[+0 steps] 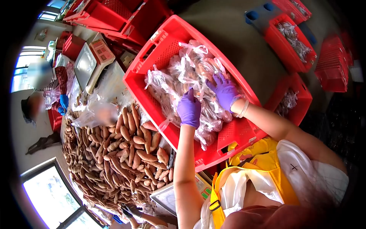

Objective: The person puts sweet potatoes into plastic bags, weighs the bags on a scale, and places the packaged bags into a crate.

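Observation:
Both my hands wear purple gloves and rest on clear plastic bags (187,68), knotted at the top, heaped in a red crate (173,28). My left hand (189,110) lies on the near-left part of the heap, its visible fingers stretched forward; some fingertips are hard to make out. To its right, my right hand (224,91) presses flat on the bags with its fingers spread. What fills the bags is mostly hidden by shiny plastic; some reddish-brown shows through.
Sweet potatoes (126,152) cover the table left of the crate. A scale (85,65) stands beyond them, and another scale (167,198) is close to my left arm. Red crates with bags (291,42) sit on the floor at right. Co-workers' gloved hands (64,102) show at left.

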`<state>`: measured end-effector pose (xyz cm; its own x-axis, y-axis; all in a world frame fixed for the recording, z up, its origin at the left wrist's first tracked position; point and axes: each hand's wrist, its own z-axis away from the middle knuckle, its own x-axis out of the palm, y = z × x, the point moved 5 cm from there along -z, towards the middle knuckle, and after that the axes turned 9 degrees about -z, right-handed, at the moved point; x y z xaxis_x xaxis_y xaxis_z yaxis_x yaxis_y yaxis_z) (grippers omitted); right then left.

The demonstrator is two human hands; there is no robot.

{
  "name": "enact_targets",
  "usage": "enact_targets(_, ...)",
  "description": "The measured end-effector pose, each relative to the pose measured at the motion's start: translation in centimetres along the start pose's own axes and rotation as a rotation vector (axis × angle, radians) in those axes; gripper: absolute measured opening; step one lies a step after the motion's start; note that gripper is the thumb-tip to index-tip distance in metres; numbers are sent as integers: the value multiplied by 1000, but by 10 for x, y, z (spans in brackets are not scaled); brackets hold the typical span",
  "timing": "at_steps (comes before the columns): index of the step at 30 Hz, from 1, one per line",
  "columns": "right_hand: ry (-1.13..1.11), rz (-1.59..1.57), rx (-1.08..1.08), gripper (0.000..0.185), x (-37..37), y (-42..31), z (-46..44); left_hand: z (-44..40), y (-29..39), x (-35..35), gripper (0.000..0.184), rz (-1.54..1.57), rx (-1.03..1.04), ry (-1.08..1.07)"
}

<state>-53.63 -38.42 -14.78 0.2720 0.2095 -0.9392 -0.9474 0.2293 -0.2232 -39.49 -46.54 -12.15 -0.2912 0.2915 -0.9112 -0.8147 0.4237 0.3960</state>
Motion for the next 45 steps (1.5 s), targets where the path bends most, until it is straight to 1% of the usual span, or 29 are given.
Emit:
enact_targets(2, 90, 65, -20, 59, 4, -2, -3, 15, -7, 5, 32, 68, -22, 59)
enact_targets(5, 126, -84, -109, 53, -6, -12, -12, 39, -12, 22, 30, 158, -154, 139)
enact_targets(6, 125, -87, -115, 53, -4, -16, -17, 46, -17, 37, 30, 174, -183, 66)
enact_targets(8, 121, 70, -205, 53, -1, -29, -28, 52, -13, 48, 30, 193, -159, -2)
enact_targets(10, 156, 76, -258, 50, -4, -35, -38, 53, -13, 56, 33, 162, -175, -31)
enact_targets(12, -7, 187, -230, 43, 7, -30, -56, 51, -12, 56, 41, 99, -37, 178)
enact_targets(13, 152, 185, -248, 34, 24, -23, -67, 50, -15, 64, 41, 35, -25, 180)
enact_targets(14, 153, 181, -262, 34, 19, -23, -69, 49, -10, 59, 41, 29, -36, 186)
enact_targets(16, 177, -66, -240, 24, 8, -18, -70, 47, 1, 62, 36, -12, -51, -19)
enact_targets(18, 257, -67, -247, 16, -2, -15, -66, 50, 3, 70, 32, -36, -79, -18)
enact_targets(21, 373, -345, -229, 11, 3, -1, -71, 50, 6, 68, 29, -46, -133, 31)
enact_targets(22, 374, -349, -239, 11, -5, -4, -70, 51, 0, 76, 29, -51, -140, 37)
enact_targets(24, 138, -539, -155, 10, -11, -11, -63, 52, -16, 94, 44, 35, -119, 139)
enact_targets(25, 327, -683, -343, 11, -10, -15, -60, 50, -15, 84, 44, 35, -230, 197)
enact_targets(26, 362, -624, -420, 11, -3, -21, -62, 45, -9, 67, 45, 37, -339, 252)
enact_targets(27, 270, -449, -406, 12, -1, -29, -63, 38, -1, 50, 48, 133, -453, 313)
enact_targets(28, 175, -273, -391, 15, 0, -33, -62, 32, 16, 26, 51, 195, -403, 435)
enact_targets(30, 155, -292, -431, 18, -4, -31, -58, 7, 15, 27, 57, 412, -472, 252)
enact_targets(31, 180, -343, -405, 19, -5, -28, -60, -5, 8, 40, 57, 415, -471, 259)
enact_targets(33, 247, -503, -439, 24, -9, -20, -63, -26, -12, 77, 56, 384, -290, 238)
enact_targets(34, 250, -499, -442, 24, -13, -15, -60, -28, -10, 76, 56, 387, -289, 243)
enact_targets(36, 547, -325, -353, 32, -29, -1, -44, -27, -8, 79, 45, 510, -335, 214)
enact_targets(37, 246, -456, -114, 36, -17, 12, -51, -26, -6, 79, 39, 571, -360, 199)
enact_targets(38, 125, -479, -31, 34, -13, 23, -48, -23, -3, 76, 39, 572, -362, 202)
enact_targets(40, -14, -222, 0, 32, -18, 27, -34, -14, -1, 72, 40, 660, -439, 190)
enact_targets(41, -15, -223, 2, 32, -15, 27, -29, -17, -12, 86, 39, 699, -425, 246)
enact_targets(43, -28, 53, -79, 30, -12, 24, -23, -13, -20, 100, 35, 753, -459, 311)
enact_targets(44, -33, 52, -70, 30, -12, 27, -24, -9, -16, 97, 32, 806, -497, 377)
enact_targets(45, -94, -67, -73, 38, -10, 28, -26, -7, -14, 89, 27, 631, -502, 414)
